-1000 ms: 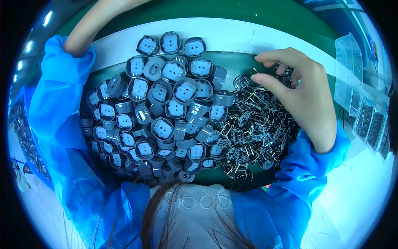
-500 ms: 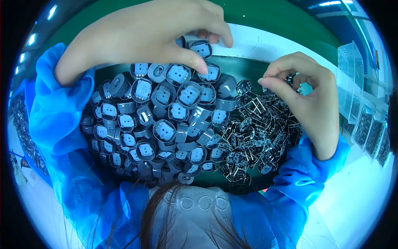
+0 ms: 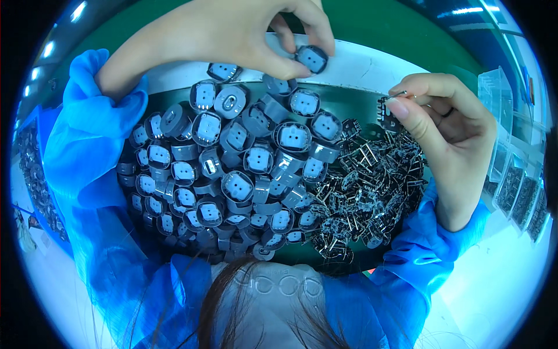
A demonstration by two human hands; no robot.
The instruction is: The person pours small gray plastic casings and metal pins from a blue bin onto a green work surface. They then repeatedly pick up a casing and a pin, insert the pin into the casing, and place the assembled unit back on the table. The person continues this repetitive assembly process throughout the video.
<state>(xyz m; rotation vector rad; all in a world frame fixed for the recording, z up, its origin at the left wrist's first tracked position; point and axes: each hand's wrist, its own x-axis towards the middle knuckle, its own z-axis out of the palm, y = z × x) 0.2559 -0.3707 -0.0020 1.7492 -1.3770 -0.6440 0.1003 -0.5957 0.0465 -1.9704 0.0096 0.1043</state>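
1. The left hand [image 3: 256, 35] is reaching in from ten o'clock and hanging near twelve, its palm facing down, and its thumb and fingers are pinching a dark grey, rounded plastic housing with a pale blue, two-holed face [image 3: 312, 59].
2. That housing is tilting slightly in the grip, its pale face showing, and is sitting just past twelve o'clock, in front of a long white strip [image 3: 383, 65].
3. The right hand [image 3: 456, 119] is bending in at two o'clock; its thumb and forefinger are closing on a small black circuit board with thin metal pins [image 3: 385, 116], while its other fingers are curling toward the palm. Whether those are holding anything more, I cannot tell.
4. The board is hanging edge-down beside the thumb, above the upper edge of a tangled heap of black, metal-pinned circuit boards [image 3: 363, 192], which is spreading at three to four o'clock.
5. A large heap of matching grey housings [image 3: 237, 185] is filling the space from seven through nine to eleven o'clock; most are showing their pale faces, and some are lying on their sides.
6. Loose blue fabric sleeves [image 3: 87, 151] are covering both forearms.
7. Clear plastic bins [image 3: 496, 104] are standing at two to three o'clock, and a blue-edged tray of small dark parts [image 3: 40, 186] is lying at nine.
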